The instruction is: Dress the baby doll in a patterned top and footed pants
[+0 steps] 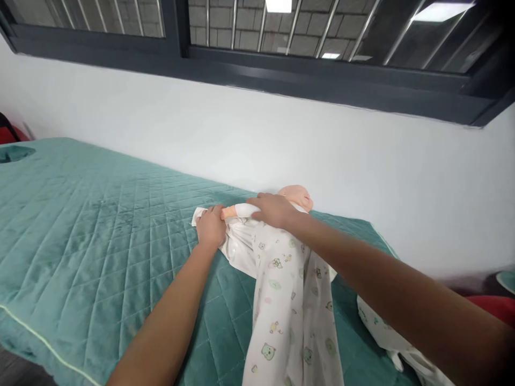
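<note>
A baby doll [295,195] lies on the green quilted bed cover, its head close to the wall. White baby clothing [277,262] with small animal and leaf prints covers its body and trails toward me. One doll arm in a white sleeve [244,210] points left, and its bare forearm [228,213] shows. My left hand [211,228] is closed around white cloth beside the doll's hand; a cloth end sticks out past my fingers. My right hand [273,210] curls over the doll's upper arm near the shoulder, its fingertips at the white sleeve. The doll's other arm is hidden.
The green quilted cover [120,225] spreads over the bed, with a hole [16,154] at far left. A white wall [225,128] and dark window frame [322,83] stand behind. Another printed white cloth [376,327] lies at right, partly behind my right arm.
</note>
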